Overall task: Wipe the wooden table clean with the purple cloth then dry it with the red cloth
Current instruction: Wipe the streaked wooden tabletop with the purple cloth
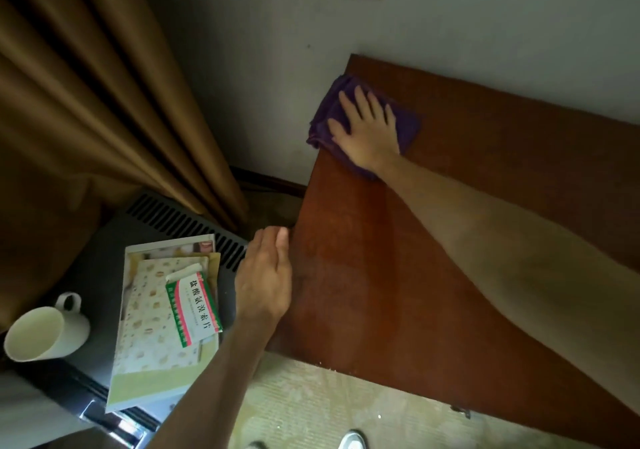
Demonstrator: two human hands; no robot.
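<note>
The reddish-brown wooden table (450, 240) fills the right half of the view, set against a grey wall. A folded purple cloth (407, 126) lies at the table's far left corner. My right hand (369, 131) presses flat on the cloth, fingers spread and straight. My left hand (265, 275) rests against the table's left edge, fingers together and straight, holding nothing. No red cloth is in view.
Left of the table stands a dark low unit (104, 240) with a vent grille (187, 227). On it lie a stack of boxes and booklets (156, 327) and a white mug (45, 331). A brown curtain (86, 102) hangs at the left. Pale carpet (329, 407) lies below.
</note>
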